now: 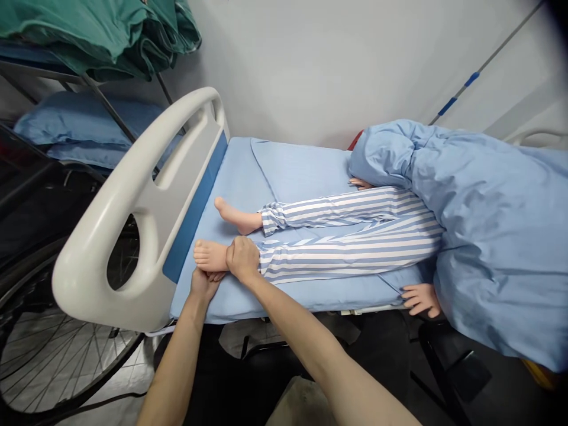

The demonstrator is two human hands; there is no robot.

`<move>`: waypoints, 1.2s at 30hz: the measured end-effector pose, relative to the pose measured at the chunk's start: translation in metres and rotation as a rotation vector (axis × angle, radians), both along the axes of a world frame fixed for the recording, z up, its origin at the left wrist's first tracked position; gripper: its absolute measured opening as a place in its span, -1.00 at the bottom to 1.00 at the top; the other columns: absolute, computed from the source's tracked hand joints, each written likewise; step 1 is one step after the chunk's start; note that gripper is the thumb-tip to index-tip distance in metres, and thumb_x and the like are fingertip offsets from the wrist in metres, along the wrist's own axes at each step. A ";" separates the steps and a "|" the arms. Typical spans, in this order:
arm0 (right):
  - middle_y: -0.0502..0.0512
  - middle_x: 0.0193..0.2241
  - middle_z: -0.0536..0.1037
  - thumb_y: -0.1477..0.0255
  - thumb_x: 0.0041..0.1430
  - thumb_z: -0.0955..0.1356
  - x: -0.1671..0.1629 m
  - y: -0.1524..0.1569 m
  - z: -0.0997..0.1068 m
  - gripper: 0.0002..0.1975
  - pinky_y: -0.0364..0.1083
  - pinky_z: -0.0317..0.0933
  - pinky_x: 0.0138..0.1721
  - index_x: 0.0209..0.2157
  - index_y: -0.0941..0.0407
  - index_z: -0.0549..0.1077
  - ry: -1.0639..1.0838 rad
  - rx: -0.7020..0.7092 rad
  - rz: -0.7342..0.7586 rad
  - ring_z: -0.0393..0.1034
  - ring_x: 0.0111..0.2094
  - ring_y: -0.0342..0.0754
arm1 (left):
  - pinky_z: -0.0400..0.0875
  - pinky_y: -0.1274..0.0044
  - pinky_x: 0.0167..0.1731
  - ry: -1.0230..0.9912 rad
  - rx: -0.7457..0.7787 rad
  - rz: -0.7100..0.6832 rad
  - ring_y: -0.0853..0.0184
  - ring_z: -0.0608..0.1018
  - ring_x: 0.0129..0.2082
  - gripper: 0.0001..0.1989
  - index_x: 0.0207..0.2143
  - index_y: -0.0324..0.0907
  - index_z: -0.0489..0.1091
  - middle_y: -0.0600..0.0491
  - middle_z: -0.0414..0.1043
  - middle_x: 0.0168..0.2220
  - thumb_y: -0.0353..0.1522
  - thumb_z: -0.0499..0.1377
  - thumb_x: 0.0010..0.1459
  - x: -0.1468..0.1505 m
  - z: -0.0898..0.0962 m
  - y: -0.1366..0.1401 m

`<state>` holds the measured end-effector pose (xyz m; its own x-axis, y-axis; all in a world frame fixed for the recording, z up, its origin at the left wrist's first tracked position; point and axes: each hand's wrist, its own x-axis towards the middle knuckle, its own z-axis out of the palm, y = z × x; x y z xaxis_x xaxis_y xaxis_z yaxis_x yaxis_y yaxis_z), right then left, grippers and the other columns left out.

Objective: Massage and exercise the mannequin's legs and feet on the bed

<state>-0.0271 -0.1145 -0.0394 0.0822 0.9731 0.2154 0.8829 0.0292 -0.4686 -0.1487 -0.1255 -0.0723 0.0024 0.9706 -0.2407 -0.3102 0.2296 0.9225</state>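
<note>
A manikin lies on the bed in blue-and-white striped trousers (350, 254). My right hand (243, 258) is closed over the ankle of its nearer foot (209, 256), just below the trouser cuff. From underneath, my left hand (205, 285) cups the same foot around the sole and heel; its fingertips are partly hidden below the foot. The toes point up and toward the footboard. Beyond my hands, the manikin's other foot (239, 217) rests on the blue sheet (297, 168), untouched.
A white footboard (133, 219) with cut-out handles stands at left, beside a wheelchair wheel (66, 355). A bunched blue quilt (492, 225) covers the manikin's upper body, with one manikin hand (421, 299) sticking out. Green cloth (102, 35) and blue pillows (89, 121) sit on a rack.
</note>
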 end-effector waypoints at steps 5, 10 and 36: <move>0.14 -0.28 0.53 0.45 0.26 0.28 0.000 0.000 0.003 -0.88 -0.08 0.07 -0.29 -0.28 0.17 0.44 0.062 0.019 0.008 0.36 -0.23 0.00 | 0.05 0.56 -0.65 -0.183 0.052 0.056 0.50 0.03 -0.75 -0.45 -0.72 -0.17 -0.18 0.15 -0.24 -0.78 -0.23 0.02 0.22 0.009 0.001 -0.039; 0.07 -0.31 0.55 0.47 0.25 0.29 0.003 -0.001 0.016 -0.87 -0.13 -0.02 -0.35 -0.37 0.16 0.44 0.208 -0.044 -0.055 0.36 -0.28 -0.08 | 0.05 0.54 -0.63 0.108 0.073 -0.008 0.46 0.11 -0.69 -0.48 -0.71 -0.14 -0.04 0.15 -0.10 -0.71 -0.12 0.06 0.19 0.037 0.004 -0.092; 0.16 -0.28 0.54 0.53 0.13 0.29 0.352 -0.173 0.020 -0.82 -0.09 0.20 -0.04 -0.27 0.11 0.52 0.406 0.113 -0.157 0.39 -0.20 -0.01 | 0.28 0.22 0.04 1.809 0.574 -0.919 -0.06 0.48 0.08 -0.32 0.21 -0.24 0.26 -0.31 0.43 0.09 -0.50 0.18 -0.03 0.099 0.075 0.013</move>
